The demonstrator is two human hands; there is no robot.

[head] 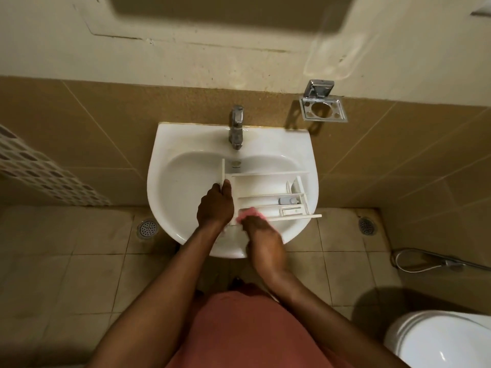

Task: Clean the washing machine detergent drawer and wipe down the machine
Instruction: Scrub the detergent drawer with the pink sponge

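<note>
While the left hand (pixel 215 205) grips the drawer (pixel 268 195), the right hand (pixel 261 236) presses a pink cloth (pixel 248 212) inside.

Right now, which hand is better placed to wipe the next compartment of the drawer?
The right hand, probably. It already holds the pink cloth at the near compartment of the detergent drawer. The left hand grips the drawer's front panel, steadying it over the sink.

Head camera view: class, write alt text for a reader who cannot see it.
A person's left hand steadies a white detergent drawer lying across a white sink, while the right hand rubs a pink cloth in its near compartment. The tap shows no running water.
</note>
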